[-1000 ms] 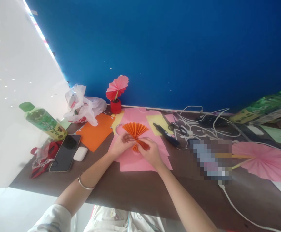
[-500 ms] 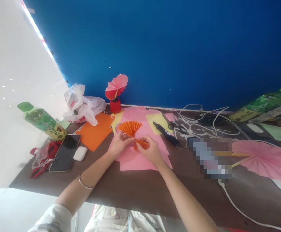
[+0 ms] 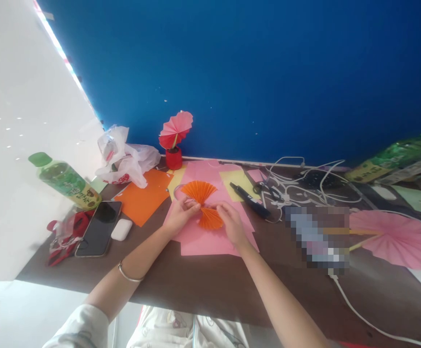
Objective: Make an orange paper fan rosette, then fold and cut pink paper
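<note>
A pleated orange paper fan [image 3: 199,191], pinched at its middle, spreads into two fanned halves, one away from me and one toward me. My left hand [image 3: 184,212] is closed on it, thumb and fingers at the narrow centre. At the right edge of the nearer half, my right hand [image 3: 231,221] has its fingers bent against the pleats and grips that edge. Under both hands lie pink paper sheets [image 3: 206,245]. Yellow paper [image 3: 234,183] shows beyond them, and a flat orange sheet [image 3: 141,200] is to the left.
Left are a phone [image 3: 99,229], a white earphone case [image 3: 122,229], a green drink bottle [image 3: 65,181] and a plastic bag [image 3: 130,162]. A pink paper flower [image 3: 176,128] stands in a red pot [image 3: 173,158]. Right are a black pen-like tool [image 3: 249,200], white cables [image 3: 304,169] and a pink fan [image 3: 395,237].
The nearer half of the orange fan has spread wider toward me. My right hand has shifted slightly right, to the fan's edge, while my left hand keeps its hold at the centre.
</note>
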